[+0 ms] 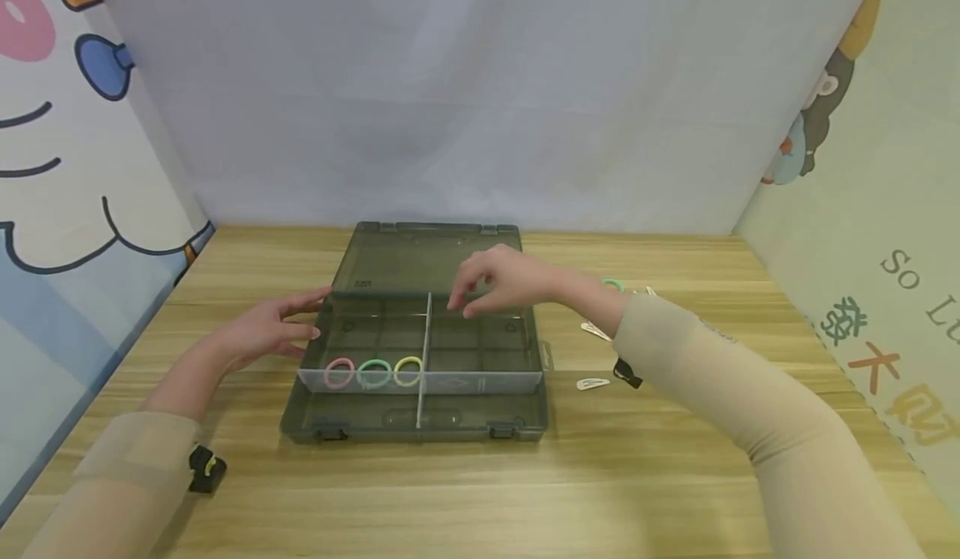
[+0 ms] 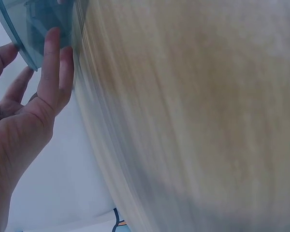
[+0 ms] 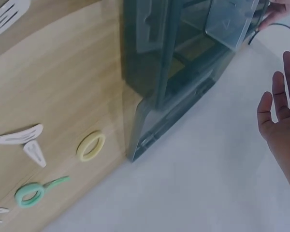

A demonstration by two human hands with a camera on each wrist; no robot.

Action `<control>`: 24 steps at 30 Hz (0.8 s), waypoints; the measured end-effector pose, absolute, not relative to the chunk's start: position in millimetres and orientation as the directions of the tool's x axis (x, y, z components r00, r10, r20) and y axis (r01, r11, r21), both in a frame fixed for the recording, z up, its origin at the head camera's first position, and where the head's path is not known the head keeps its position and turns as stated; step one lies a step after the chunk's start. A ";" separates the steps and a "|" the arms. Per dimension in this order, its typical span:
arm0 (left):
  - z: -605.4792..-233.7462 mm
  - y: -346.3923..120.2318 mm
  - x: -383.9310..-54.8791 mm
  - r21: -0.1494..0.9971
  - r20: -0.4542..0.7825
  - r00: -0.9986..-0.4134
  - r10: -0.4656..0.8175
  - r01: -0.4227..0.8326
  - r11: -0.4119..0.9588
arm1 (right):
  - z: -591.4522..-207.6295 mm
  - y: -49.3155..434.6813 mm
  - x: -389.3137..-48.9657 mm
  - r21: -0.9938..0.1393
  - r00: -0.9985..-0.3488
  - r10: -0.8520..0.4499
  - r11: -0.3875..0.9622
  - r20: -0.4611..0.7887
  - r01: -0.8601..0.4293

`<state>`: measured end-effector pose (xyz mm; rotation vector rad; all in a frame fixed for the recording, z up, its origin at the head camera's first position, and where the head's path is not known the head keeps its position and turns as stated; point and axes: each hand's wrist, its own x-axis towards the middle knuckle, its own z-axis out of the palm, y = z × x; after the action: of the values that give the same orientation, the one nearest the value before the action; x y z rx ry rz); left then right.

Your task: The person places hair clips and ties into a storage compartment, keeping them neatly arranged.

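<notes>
A dark translucent organizer box (image 1: pixel 360 436) lies on the table with its lid (image 1: pixel 420 255) folded back. Clear dividers split it into compartments. Pink (image 1: pixel 327 373), green (image 1: pixel 361 374) and yellow (image 1: pixel 397 372) hair ties stand in a row by the cross divider, on the left side. My left hand (image 1: pixel 262 330) touches the box's left wall with extended fingers; in the left wrist view the fingertips meet the plastic. Above the rear right compartment hovers my right hand (image 1: pixel 506 280), fingers loosely bent, with nothing visible in it.
Right of the box lie white snap hair clips (image 1: pixel 592 384), one (image 3: pixel 19 137) touching another. A yellow hair tie (image 3: pixel 81 151) and green hair ties (image 3: pixel 20 195) are also on the table there, partly behind my right forearm in the head view. A pale curtain (image 1: pixel 465 126) hangs behind.
</notes>
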<state>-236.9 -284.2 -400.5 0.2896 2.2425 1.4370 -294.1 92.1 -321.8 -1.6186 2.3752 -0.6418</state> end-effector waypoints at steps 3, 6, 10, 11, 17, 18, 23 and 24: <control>-400.6 -284.8 -237.0 0.901 -0.261 -0.874 0.411 -0.068 0.429 | -317.8 102.9 -298.2 -0.451 -0.400 -0.911 0.317 0.098 -0.834; -400.7 -285.3 -236.9 0.902 -0.260 -0.874 0.410 -0.069 0.426 | -313.3 112.3 -301.2 -0.453 -0.418 -0.903 0.334 0.098 -0.827; -400.8 -286.0 -236.4 0.901 -0.261 -0.875 0.409 -0.069 0.428 | -309.4 122.6 -305.0 -0.455 -0.439 -0.893 0.354 0.095 -0.817; -400.9 -286.1 -236.3 0.902 -0.261 -0.874 0.409 -0.070 0.427 | -309.0 125.1 -306.1 -0.455 -0.443 -0.891 0.355 0.100 -0.816; -400.9 -285.3 -235.6 0.903 -0.260 -0.874 0.410 -0.070 0.423 | -309.1 140.7 -313.1 -0.444 -0.483 -0.863 0.379 0.146 -0.812; -400.8 -285.0 -235.6 0.904 -0.260 -0.875 0.410 -0.070 0.423 | -309.8 143.5 -314.7 -0.441 -0.496 -0.855 0.390 0.153 -0.808; -400.7 -283.3 -236.1 0.903 -0.257 -0.877 0.405 -0.069 0.423 | -317.6 157.9 -325.0 -0.452 -0.573 -0.803 0.456 0.162 -0.767; -400.8 -283.0 -236.4 0.904 -0.256 -0.878 0.405 -0.069 0.421 | -319.6 160.9 -327.2 -0.459 -0.591 -0.791 0.472 0.157 -0.753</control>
<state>-236.4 -283.0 -400.8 0.2858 2.2418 1.4566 -327.2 160.9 -319.6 -1.3815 2.6282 -0.7591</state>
